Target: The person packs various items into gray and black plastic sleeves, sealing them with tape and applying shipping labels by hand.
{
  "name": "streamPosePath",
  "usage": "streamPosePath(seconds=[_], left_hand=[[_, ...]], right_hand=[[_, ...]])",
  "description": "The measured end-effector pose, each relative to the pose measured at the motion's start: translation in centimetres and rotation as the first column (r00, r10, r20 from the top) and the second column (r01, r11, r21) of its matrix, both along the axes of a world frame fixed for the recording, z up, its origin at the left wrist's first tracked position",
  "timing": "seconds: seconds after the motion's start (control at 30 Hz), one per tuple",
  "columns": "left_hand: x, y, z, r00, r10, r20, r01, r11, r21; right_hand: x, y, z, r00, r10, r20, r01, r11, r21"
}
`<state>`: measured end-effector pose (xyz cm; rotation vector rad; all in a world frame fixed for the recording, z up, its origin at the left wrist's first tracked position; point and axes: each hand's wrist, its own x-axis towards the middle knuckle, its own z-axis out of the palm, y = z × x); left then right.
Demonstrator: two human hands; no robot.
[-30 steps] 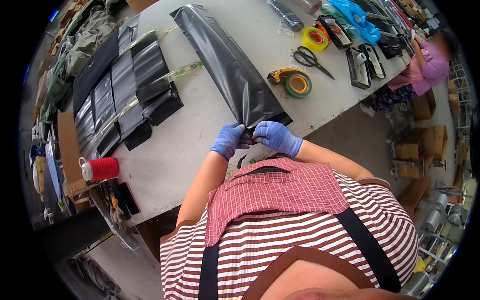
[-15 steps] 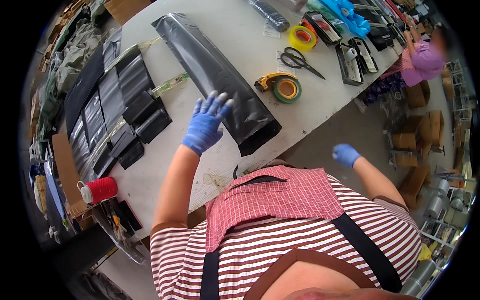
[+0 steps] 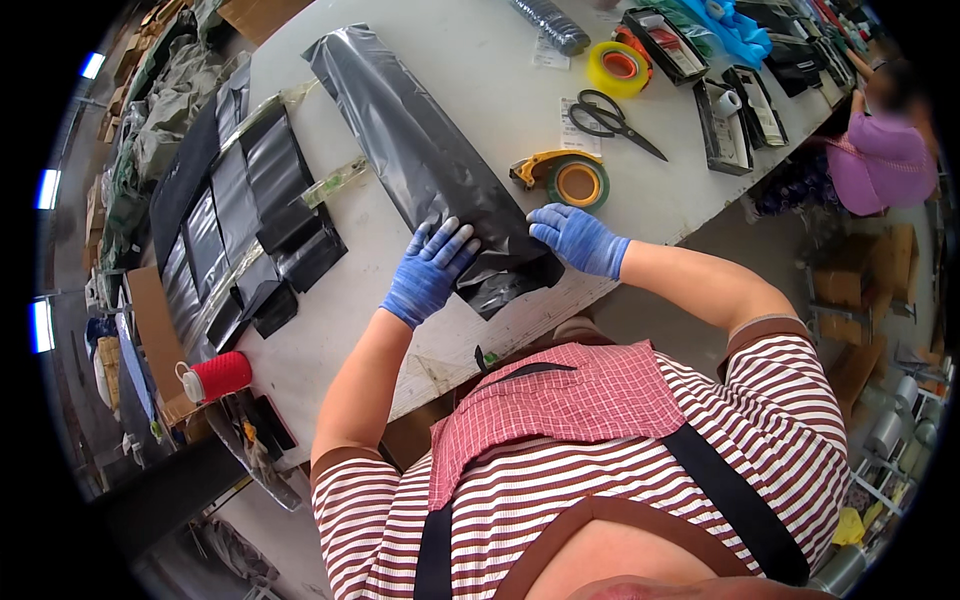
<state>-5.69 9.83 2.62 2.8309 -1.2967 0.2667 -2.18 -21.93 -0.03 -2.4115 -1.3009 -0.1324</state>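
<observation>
A long black plastic bag package (image 3: pixel 420 150) lies slantwise on the white table, its loose near end crumpled. My left hand (image 3: pixel 432 270), in a blue knitted glove with pale fingertips, rests open on the package's left side near that end, fingers stretched over the film. From the right, my right hand (image 3: pixel 580 240), gloved alike, touches the opposite side, its slightly bent fingers laid against the edge. Just beyond the right hand is a yellow tape dispenser (image 3: pixel 562 178). Black scissors (image 3: pixel 615 125) lie farther back.
Several flat black packages (image 3: pixel 235 190) are stacked at left, strapped with clear tape. A red thread spool (image 3: pixel 220 377) stands at the table's left edge. Yellow tape (image 3: pixel 618 69) and open black boxes (image 3: pixel 725 130) sit at back right. A co-worker (image 3: pixel 885 150) in pink is at far right.
My right hand has come in from beside the table to the package's right side. My left hand has lowered slightly onto the film, and the package's near end looks more crumpled.
</observation>
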Motion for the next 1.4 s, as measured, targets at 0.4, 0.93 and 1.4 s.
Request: streamPosePath(seconds=[0.4,0.93,1.4], left_hand=[[-5.5,0.8,-2.3,0.857,0.097,-0.505,-0.41,0.722,-0.557],[-8.5,-2.4,-5.9,0.239,0.646,-0.725,-0.969,0.211,-0.132],[-1.4,-10.8,1.8,0.333,0.674,-0.659,-0.943,0.246,-0.226]], right_hand=[[0.5,1.6,1.7,0.856,0.084,-0.51,0.135,0.916,0.378],[-3.7,6.6,-1.8,0.447,-0.477,-0.756,0.666,0.742,-0.075],[-4.2,5.5,0.6,0.647,-0.182,-0.741,0.39,0.914,0.116]])
